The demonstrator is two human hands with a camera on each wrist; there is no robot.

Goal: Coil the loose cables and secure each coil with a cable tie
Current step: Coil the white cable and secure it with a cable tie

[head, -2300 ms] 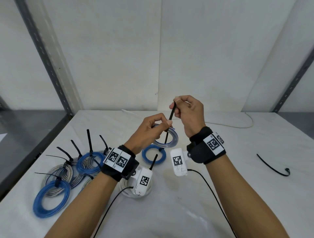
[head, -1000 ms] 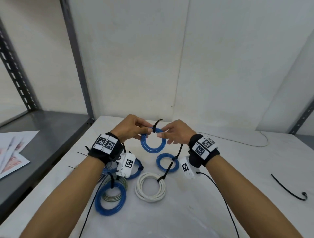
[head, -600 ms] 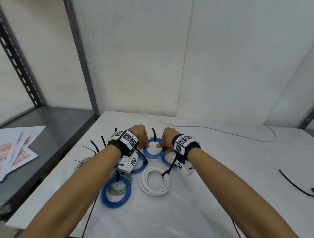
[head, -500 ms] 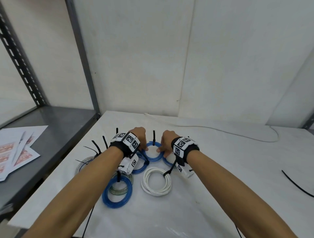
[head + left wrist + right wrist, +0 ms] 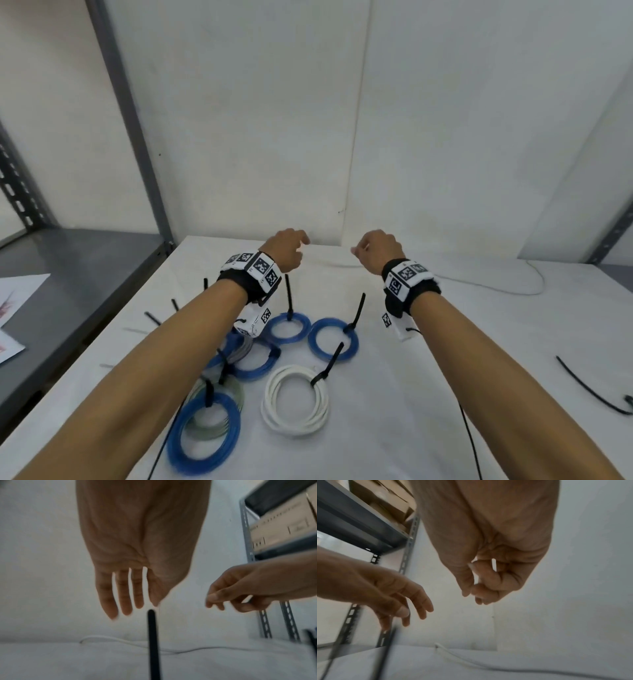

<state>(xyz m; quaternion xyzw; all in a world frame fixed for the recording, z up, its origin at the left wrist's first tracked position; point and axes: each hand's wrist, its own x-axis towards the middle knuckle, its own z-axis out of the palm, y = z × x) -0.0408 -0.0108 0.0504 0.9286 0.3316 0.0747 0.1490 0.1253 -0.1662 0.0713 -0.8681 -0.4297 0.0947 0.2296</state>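
Since the frame half a second earlier, both hands have released the small blue coil (image 5: 289, 328) and lifted clear of it toward the far edge of the surface (image 5: 445, 394); the coil now lies flat, with its black cable tie (image 5: 288, 297) standing upright from its far rim. The left hand (image 5: 287, 249) hovers above the surface with its fingers (image 5: 123, 595) extended, slightly spread and holding nothing; the tip of the upright tie sits just below the fingertips in the left wrist view, apart from them. The right hand (image 5: 378, 250) hovers at the same height, well apart from the left, with its fingers (image 5: 485, 577) loosely curled toward the thumb and nothing visible between them. A second blue coil (image 5: 333, 338) lies just right of the first, its tie tail angled up and right. A white coil (image 5: 295, 399) lies nearer the camera, also tied. Left of it, a large blue coil (image 5: 205, 433) overlaps a grey coil (image 5: 219, 399), and further blue coils are partly hidden under the left forearm. A loose white cable (image 5: 496, 289) runs uncoiled along the far side of the surface, beyond both hands. One spare black cable tie (image 5: 592, 394) lies at the right edge of the surface, well apart from the coils. A grey metal shelf (image 5: 68, 267) adjoins the surface on the left.
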